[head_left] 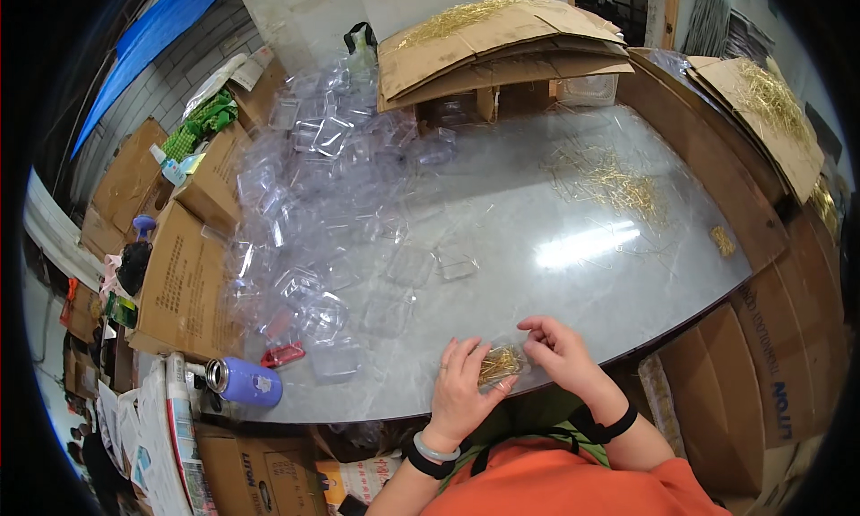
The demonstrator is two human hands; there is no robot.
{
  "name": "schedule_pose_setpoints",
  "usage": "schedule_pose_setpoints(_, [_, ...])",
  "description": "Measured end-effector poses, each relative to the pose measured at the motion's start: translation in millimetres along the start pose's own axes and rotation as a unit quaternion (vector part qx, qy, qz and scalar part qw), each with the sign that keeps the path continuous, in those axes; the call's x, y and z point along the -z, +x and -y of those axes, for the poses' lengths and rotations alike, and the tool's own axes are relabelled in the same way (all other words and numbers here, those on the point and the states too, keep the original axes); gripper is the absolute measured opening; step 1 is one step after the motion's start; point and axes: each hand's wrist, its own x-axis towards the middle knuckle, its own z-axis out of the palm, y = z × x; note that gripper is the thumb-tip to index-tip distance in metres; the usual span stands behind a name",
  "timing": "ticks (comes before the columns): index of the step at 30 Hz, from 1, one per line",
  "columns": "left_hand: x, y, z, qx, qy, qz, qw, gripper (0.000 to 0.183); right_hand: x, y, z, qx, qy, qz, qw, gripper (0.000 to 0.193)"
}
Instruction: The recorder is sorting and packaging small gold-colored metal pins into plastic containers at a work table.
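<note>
At the table's near edge, my left hand (459,386) is closed round a small clear plastic box (522,358) filled with thin gold-coloured metal pins (498,365). The fingers lie along the far side of the box and the thumb along its near side. Just to the right of it is my right hand (563,356), fingers bent and parted, with nothing visible between them. Its thumb is close to the right end of the box; I cannot tell whether they touch.
Clear plastic boxes (313,184) are heaped across the table's left side. Loose gold pins (618,189) lie scattered at the far right, with a small filled pack (722,241) by the right edge. A purple bottle (246,382) stands front left. Cardboard (502,46) covers the back.
</note>
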Motion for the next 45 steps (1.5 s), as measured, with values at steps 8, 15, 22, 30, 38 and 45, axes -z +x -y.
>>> schedule_pose_setpoints(8, [-3, -1, 2, 0.003, 0.003, -0.003, 1.000, 0.059, 7, 9, 22, 0.060, -0.217, 0.055, 0.973, 0.019])
schedule_pose_setpoints(15, [-2, -1, 1, 0.002, 0.004, 0.000, 1.000, 0.059, 17, 15, 29, 0.074, -0.270, 0.059, 0.958, 0.019])
schedule_pose_setpoints(22, [-3, -1, 3, -0.003, 0.005, 0.012, 1.000, 0.059, -2, 13, 28, 0.114, -0.200, 0.062, 0.971, 0.017])
schedule_pose_setpoints(30, [-2, 0, 0, 0.007, -0.002, 0.001, 1.000, 0.060, -2, -16, 15, 0.142, -0.210, -0.061, 0.965, 0.012])
schedule_pose_setpoints(38, [-2, -1, 1, 0.001, 0.007, 0.000, 1.000, 0.060, -2, -18, 12, 0.126, -0.212, -0.044, 0.968, 0.015])
schedule_pose_setpoints(45, [-3, -3, 3, -0.006, 0.010, 0.001, 1.000, 0.062, 14, -9, 32, 0.089, -0.241, 0.048, 0.965, 0.017])
